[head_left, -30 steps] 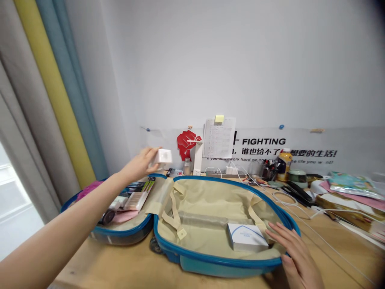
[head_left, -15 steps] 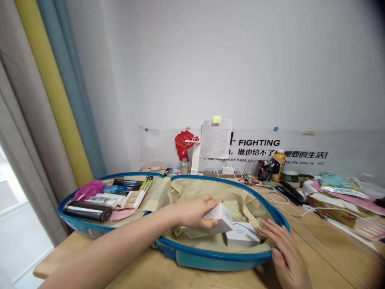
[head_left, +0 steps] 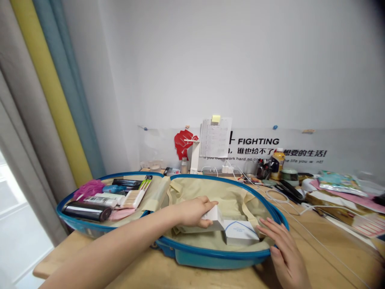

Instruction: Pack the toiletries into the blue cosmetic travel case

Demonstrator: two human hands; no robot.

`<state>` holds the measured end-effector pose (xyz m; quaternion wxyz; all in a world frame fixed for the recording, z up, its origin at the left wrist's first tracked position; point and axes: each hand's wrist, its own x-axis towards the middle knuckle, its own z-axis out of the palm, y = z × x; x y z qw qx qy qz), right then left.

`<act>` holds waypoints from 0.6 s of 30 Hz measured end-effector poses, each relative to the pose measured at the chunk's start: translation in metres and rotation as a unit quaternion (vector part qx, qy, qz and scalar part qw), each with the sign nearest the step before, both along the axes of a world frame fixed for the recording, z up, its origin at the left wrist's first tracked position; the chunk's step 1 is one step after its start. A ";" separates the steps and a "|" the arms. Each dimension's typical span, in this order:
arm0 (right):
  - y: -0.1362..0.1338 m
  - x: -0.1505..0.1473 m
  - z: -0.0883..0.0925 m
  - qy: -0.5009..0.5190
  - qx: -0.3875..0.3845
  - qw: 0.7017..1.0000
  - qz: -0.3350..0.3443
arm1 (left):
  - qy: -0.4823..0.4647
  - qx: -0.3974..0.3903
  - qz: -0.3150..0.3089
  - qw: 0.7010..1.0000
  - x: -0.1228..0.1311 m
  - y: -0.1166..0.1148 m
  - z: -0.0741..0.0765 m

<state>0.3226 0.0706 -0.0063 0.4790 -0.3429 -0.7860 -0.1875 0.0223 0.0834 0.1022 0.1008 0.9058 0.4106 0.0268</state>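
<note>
An open blue suitcase (head_left: 222, 261) with a beige lining lies across the wooden table. Reaching into its right half, my left hand (head_left: 195, 212) is closed around a white box (head_left: 215, 220), which it partly covers. Just right of that box, a second white box (head_left: 240, 233) with a blue line on top lies on the lining. My right hand (head_left: 284, 249) rests at the suitcase's right rim with fingers stretched out. The left half holds a black cylinder (head_left: 87, 211), white tubes (head_left: 104, 200), a wooden comb (head_left: 134, 198), toothbrushes (head_left: 146, 183) and a pink mesh puff (head_left: 89, 189).
A white desk lamp (head_left: 195, 156) stands behind the suitcase. To the right are a yellow-labelled bottle (head_left: 277, 163), a green-lidded jar (head_left: 289, 176), a white cable (head_left: 319, 208) and a colourful packet (head_left: 339, 182). Curtains (head_left: 57, 92) hang at the left.
My left hand has moved the held white box slightly left and down, beside the second box, whose top shows more fully. My right hand has stayed at the rim.
</note>
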 end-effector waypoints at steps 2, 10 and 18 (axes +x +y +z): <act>-0.001 0.000 0.000 0.000 -0.001 1.000 0.005 | 0.012 0.005 0.001 1.000 -0.001 0.002 -0.001; 0.000 0.001 -0.001 0.005 0.000 1.000 0.014 | 0.076 0.012 -0.013 0.997 0.009 0.012 -0.013; 0.001 0.002 -0.002 -0.007 0.005 1.000 -0.002 | 0.123 -0.013 -0.031 0.992 0.030 0.022 -0.028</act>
